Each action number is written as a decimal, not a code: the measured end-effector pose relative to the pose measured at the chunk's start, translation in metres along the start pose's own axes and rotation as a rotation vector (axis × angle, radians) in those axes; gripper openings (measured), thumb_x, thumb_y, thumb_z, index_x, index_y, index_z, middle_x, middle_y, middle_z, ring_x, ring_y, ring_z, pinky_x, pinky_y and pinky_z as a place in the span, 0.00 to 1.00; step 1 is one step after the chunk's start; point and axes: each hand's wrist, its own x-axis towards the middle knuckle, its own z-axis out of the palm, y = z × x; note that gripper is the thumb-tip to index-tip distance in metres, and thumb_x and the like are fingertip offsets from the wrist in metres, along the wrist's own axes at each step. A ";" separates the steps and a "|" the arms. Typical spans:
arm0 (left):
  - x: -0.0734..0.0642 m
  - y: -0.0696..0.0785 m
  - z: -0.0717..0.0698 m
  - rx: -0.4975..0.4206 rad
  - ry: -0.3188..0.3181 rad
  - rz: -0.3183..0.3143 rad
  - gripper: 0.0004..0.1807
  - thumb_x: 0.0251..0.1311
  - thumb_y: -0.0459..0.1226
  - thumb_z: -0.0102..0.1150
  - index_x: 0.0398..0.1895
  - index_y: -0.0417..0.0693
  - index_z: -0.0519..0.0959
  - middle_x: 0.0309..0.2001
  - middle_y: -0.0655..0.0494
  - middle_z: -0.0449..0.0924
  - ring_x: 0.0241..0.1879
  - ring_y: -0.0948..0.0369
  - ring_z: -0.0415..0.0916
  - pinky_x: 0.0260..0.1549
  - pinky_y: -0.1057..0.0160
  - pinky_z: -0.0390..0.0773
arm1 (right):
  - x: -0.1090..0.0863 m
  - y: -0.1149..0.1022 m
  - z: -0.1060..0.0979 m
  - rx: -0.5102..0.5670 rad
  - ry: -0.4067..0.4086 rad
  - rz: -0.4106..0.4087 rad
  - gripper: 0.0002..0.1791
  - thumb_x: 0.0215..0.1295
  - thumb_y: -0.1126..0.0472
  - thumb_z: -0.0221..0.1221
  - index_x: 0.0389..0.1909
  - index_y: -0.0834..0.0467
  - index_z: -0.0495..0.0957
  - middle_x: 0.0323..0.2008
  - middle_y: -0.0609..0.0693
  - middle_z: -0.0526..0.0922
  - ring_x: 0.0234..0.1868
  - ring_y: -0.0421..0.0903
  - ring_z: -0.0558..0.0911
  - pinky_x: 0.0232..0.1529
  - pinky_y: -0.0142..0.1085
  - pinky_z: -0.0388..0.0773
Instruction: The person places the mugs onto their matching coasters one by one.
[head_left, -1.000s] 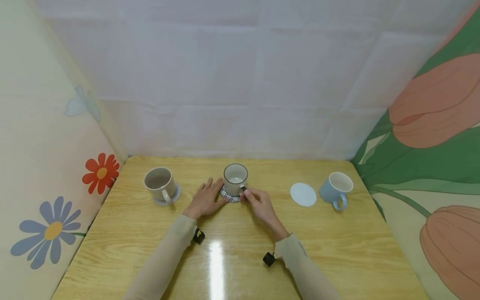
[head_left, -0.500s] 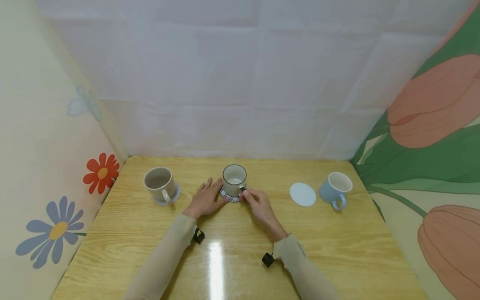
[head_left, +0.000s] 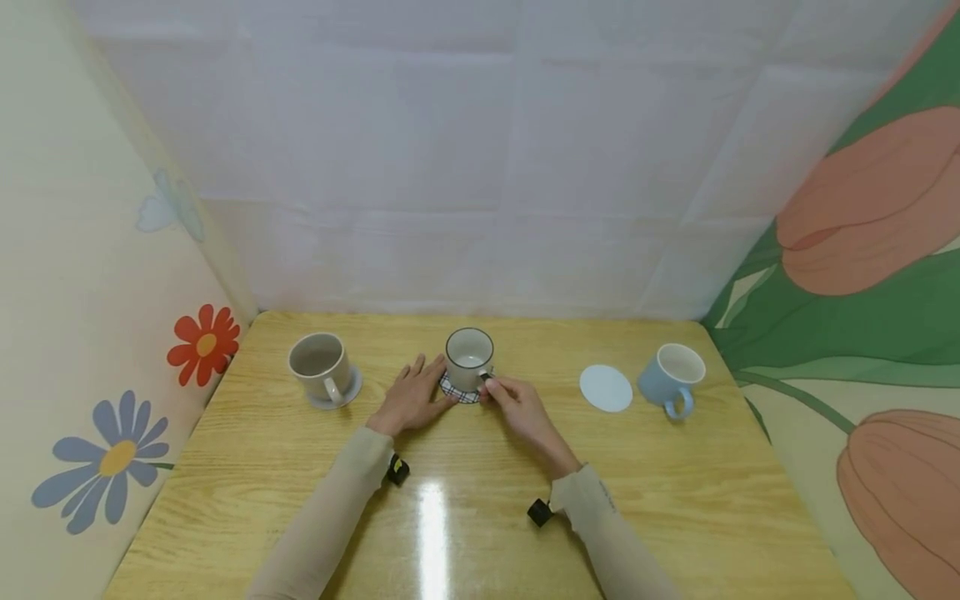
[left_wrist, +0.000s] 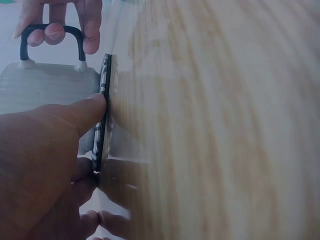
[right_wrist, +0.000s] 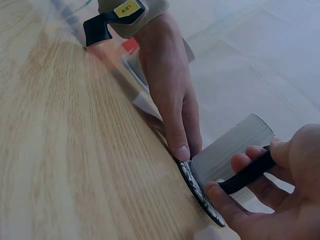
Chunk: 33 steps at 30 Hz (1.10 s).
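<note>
Placement seems nearly done: right hand [head_left: 517, 408] gripping a black-handled, pale-grey cylindrical cup [head_left: 467, 367] on a round plaid coaster [head_left: 463, 397], straight-fingered left hand [head_left: 411, 398] touching it, release probably needed next.

Left sleeve [head_left: 322, 517]: long, plain beige, ending at the wrist.
Left wrist camera [head_left: 398, 470]: small, black, angular; in the right wrist view I make out a bent body and a yellow label [right_wrist: 128, 8], its dark characters too blurred for me to read.
Right sleeve [head_left: 615, 537]: matching beige; I note small dark lettering [head_left: 607, 498] near the cuff, illegible from here.
Right wrist camera [head_left: 539, 512]: black, boxy.
Left hand [head_left: 412, 396], right hand [head_left: 522, 412]: both bare.
</note>
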 end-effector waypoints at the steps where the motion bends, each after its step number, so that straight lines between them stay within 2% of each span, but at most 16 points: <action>1: 0.000 0.000 0.000 0.000 -0.003 -0.001 0.45 0.76 0.55 0.59 0.86 0.46 0.55 0.86 0.45 0.52 0.85 0.37 0.43 0.84 0.35 0.43 | 0.000 0.000 -0.001 -0.005 -0.006 -0.002 0.19 0.84 0.58 0.55 0.44 0.69 0.86 0.43 0.64 0.89 0.50 0.56 0.85 0.55 0.34 0.82; 9: -0.002 -0.001 -0.001 -0.010 -0.014 -0.016 0.45 0.76 0.56 0.59 0.87 0.49 0.53 0.86 0.47 0.50 0.86 0.38 0.41 0.84 0.37 0.40 | -0.002 -0.006 -0.003 0.009 -0.042 0.017 0.18 0.84 0.58 0.55 0.48 0.70 0.86 0.46 0.66 0.89 0.54 0.61 0.86 0.63 0.51 0.85; 15: -0.003 0.000 -0.002 -0.020 -0.002 -0.024 0.45 0.76 0.55 0.60 0.86 0.46 0.56 0.86 0.46 0.51 0.86 0.39 0.41 0.84 0.37 0.40 | -0.002 -0.008 -0.002 0.006 -0.027 0.035 0.17 0.82 0.59 0.57 0.50 0.68 0.87 0.48 0.62 0.90 0.57 0.62 0.87 0.63 0.49 0.86; 20: -0.005 0.002 -0.002 -0.043 0.006 -0.024 0.44 0.75 0.54 0.62 0.85 0.44 0.58 0.86 0.43 0.53 0.86 0.38 0.43 0.84 0.36 0.43 | -0.005 -0.008 -0.005 -0.008 -0.015 0.028 0.16 0.81 0.58 0.59 0.52 0.69 0.86 0.53 0.64 0.89 0.59 0.64 0.86 0.62 0.49 0.86; 25: -0.005 0.000 -0.004 -0.053 0.028 -0.016 0.45 0.73 0.52 0.65 0.85 0.43 0.58 0.84 0.40 0.56 0.85 0.36 0.46 0.83 0.35 0.47 | -0.008 -0.010 -0.008 -0.064 -0.002 0.024 0.17 0.80 0.56 0.61 0.55 0.65 0.86 0.56 0.63 0.88 0.58 0.63 0.88 0.60 0.52 0.87; 30: -0.006 -0.002 -0.005 -0.042 0.038 0.005 0.45 0.74 0.53 0.63 0.85 0.43 0.58 0.84 0.38 0.56 0.84 0.37 0.49 0.83 0.36 0.46 | -0.011 -0.014 -0.010 -0.132 0.046 0.026 0.17 0.79 0.54 0.62 0.57 0.61 0.86 0.58 0.60 0.88 0.55 0.57 0.89 0.61 0.55 0.86; 33: -0.008 -0.001 -0.008 -0.038 0.043 0.010 0.44 0.74 0.54 0.62 0.84 0.44 0.58 0.84 0.38 0.56 0.84 0.36 0.49 0.83 0.35 0.47 | -0.013 -0.016 -0.011 -0.141 0.043 0.021 0.16 0.79 0.54 0.62 0.57 0.60 0.86 0.58 0.59 0.88 0.54 0.58 0.89 0.58 0.54 0.87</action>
